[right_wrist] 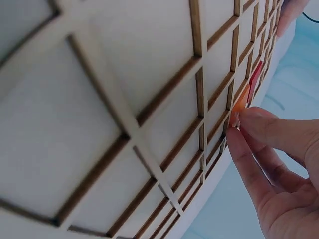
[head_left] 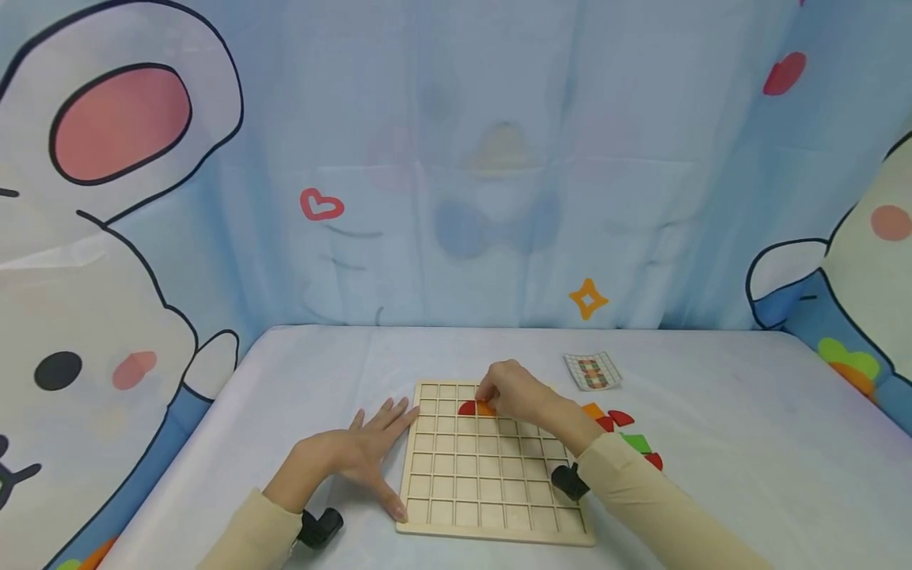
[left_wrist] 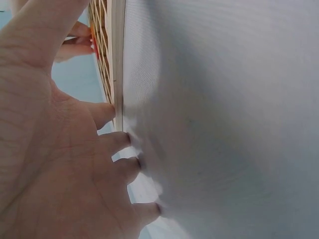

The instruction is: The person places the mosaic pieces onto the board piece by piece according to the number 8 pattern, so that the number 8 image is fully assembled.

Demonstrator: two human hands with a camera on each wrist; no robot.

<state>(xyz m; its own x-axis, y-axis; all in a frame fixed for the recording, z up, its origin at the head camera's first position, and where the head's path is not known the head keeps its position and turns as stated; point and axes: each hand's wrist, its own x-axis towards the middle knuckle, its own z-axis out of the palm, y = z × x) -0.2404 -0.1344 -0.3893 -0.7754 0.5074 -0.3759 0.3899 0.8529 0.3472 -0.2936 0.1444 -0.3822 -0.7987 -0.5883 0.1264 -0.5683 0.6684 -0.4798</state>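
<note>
A wooden grid board (head_left: 492, 537) lies flat on the white-covered table. On its far rows sits a red quarter-round tile (head_left: 466, 408), and right beside it is an orange tile (head_left: 485, 409). My right hand (head_left: 516, 392) reaches over the board and pinches the orange tile between thumb and fingertips. The right wrist view shows this orange tile (right_wrist: 240, 102) at the grid, with the red tile (right_wrist: 254, 79) just beyond. My left hand (head_left: 366, 451) is spread at the board's left side, thumb and a fingertip at its edge, other fingertips on the cloth in the left wrist view.
Right of the board, partly behind my right forearm, lie loose tiles: an orange one (head_left: 593, 411), a green one (head_left: 636, 442) and several red ones (head_left: 621, 418). A printed pattern card (head_left: 594, 372) lies behind them. A blue cartoon curtain (head_left: 499, 237) hangs behind the table.
</note>
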